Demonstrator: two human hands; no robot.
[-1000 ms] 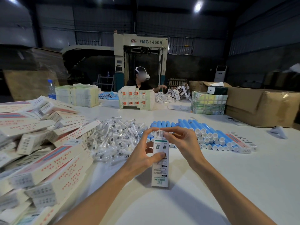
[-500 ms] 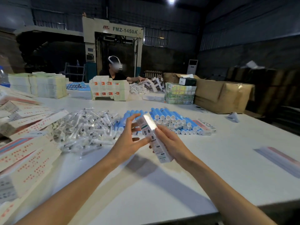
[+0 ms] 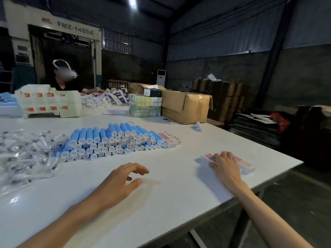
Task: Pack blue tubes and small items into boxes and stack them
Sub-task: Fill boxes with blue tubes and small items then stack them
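While our right hand [image 3: 224, 164] is lying on a long white box [image 3: 245, 165] with a red and blue stripe, near the right edge of the white worktop [image 3: 170, 197], our left hand [image 3: 123, 178] is hovering low over the middle of the worktop and holding nothing. The right fingers [image 3: 226, 155] are bending over the top of the box and the thumb is sitting against its near side, so we are gripping it as it lies flat. The left fingers [image 3: 139, 170] are spreading apart in a loose curl. The blue tubes [image 3: 111, 140] are lying stacked in a low pile beyond the left hand, white caps facing us, well apart from the box. The small wrapped items [image 3: 23, 154] are lying heaped just left of the pile. Two more boxes [image 3: 170, 138] are lying against its right end. Across the worktop another person [image 3: 62, 81] is sitting behind stacked packs, with a cardboard carton [image 3: 184, 106] standing to the right.
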